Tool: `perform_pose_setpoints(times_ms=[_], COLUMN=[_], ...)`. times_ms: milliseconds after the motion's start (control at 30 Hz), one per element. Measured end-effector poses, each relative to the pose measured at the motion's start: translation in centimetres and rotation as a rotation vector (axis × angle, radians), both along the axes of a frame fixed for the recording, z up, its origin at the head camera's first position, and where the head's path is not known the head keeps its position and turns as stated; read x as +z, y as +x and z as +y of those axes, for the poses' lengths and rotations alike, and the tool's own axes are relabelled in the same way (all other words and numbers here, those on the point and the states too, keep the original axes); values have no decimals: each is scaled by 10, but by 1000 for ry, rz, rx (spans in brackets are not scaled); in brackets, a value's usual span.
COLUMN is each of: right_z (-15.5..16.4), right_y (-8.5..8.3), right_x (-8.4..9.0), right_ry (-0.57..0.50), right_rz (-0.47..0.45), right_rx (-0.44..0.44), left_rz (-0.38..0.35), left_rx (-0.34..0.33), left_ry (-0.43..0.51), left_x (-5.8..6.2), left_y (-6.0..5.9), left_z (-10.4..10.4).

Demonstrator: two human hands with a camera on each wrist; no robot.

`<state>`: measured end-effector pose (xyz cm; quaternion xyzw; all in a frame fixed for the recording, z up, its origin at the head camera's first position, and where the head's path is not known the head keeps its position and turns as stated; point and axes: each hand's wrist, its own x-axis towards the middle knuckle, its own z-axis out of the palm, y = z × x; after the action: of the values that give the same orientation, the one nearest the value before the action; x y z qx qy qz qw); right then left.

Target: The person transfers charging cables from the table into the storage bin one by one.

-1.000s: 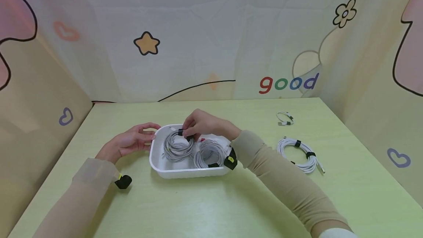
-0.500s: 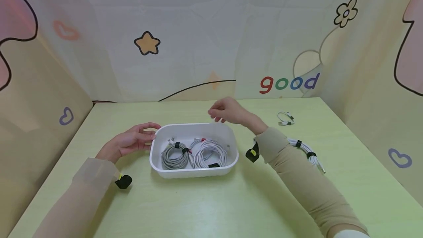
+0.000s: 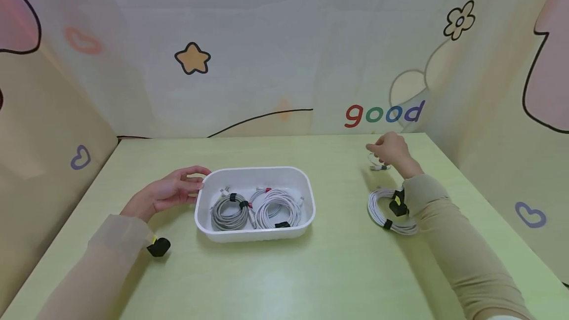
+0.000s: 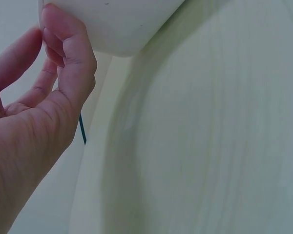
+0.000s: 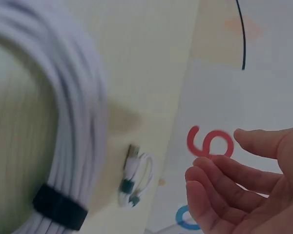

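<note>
Left hand (image 3: pixel 166 192) rests relaxed fingers on the smooth white tray (image 3: pixel 306 196) at its left rim; right hand (image 3: pixel 391 148), loosely open, hovers over the small coiled cable (image 3: pixel 379 166), far right

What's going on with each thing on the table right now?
Tray: holds two cables.
Grey cable: coiled, strapped.
White cable: coiled, strapped.
Big cable: coiled on table.
Small cable: untouched.
Left hand: touches tray.
Right hand: open, above small cable.

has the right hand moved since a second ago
Yes. The right hand went from over the white tray rightward to the small coiled cable near the far table edge.
</note>
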<state>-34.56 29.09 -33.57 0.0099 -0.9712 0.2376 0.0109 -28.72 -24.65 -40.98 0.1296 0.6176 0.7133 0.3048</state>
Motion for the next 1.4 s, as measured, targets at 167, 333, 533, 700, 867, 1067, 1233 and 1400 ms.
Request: perform_pose_setpoints(times_ms=[167,333,533,700,867,1067,1233,1400], right_z=[30,48,55,57,63,64,61,56], right_y=[-5,-13,-14,-15,-18,-13,-11,-10], right_x=[-14,-28,-35,-36,-38,-42,-44,-38], right_ry=[-36,-84,-25,-75,-138,-214,-190,-242], right_rz=[-74,-244,-342,-335,-350,-339,-206,-71], right_rx=[-94,-165,-140,-168,-199,-211,-231,-260], left_rz=[4,-10,0,8,-1,-5,-13,-11], left_rx=[-16,-20,-19,-12,-8,2,10,5], left_ry=[3,16,13,4,-4,-18,-28,-10], left_x=[4,4,8,11,8,4,3,2], left_y=[4,5,5,4,2,3,3,2], left_z=[-3,-2,0,1,2,1,0,-2])
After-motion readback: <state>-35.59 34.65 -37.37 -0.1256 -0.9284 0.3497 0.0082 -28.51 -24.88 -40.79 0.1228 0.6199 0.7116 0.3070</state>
